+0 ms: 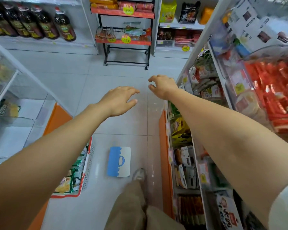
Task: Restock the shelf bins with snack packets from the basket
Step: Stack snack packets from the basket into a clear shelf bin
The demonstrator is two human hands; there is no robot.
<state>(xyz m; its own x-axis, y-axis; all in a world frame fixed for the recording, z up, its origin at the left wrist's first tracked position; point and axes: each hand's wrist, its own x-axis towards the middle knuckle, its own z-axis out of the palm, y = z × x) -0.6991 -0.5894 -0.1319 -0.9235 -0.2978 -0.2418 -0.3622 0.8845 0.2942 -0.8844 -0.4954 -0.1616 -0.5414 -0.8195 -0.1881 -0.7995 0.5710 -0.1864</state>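
Observation:
Both my arms reach out over the aisle floor. My left hand [121, 99] hovers palm down with fingers spread and holds nothing. My right hand [162, 86] is a little farther forward, fingers loosely curled, empty, close to the edge of the right shelf unit. The basket [87, 165], white mesh with a red rim, stands on the floor at lower left under my left forearm and holds several snack packets [73, 175] in green, white and yellow. Clear shelf bins [239, 83] with red and white packets line the right shelves.
A blue and white card [119, 161] lies on the tiled floor beside my shoe [139, 174]. A black wheeled rack [125, 47] of snacks stands at the aisle's end. Dark bottles [40, 22] fill the far left shelf. Clear bins [5, 83] line the left shelf.

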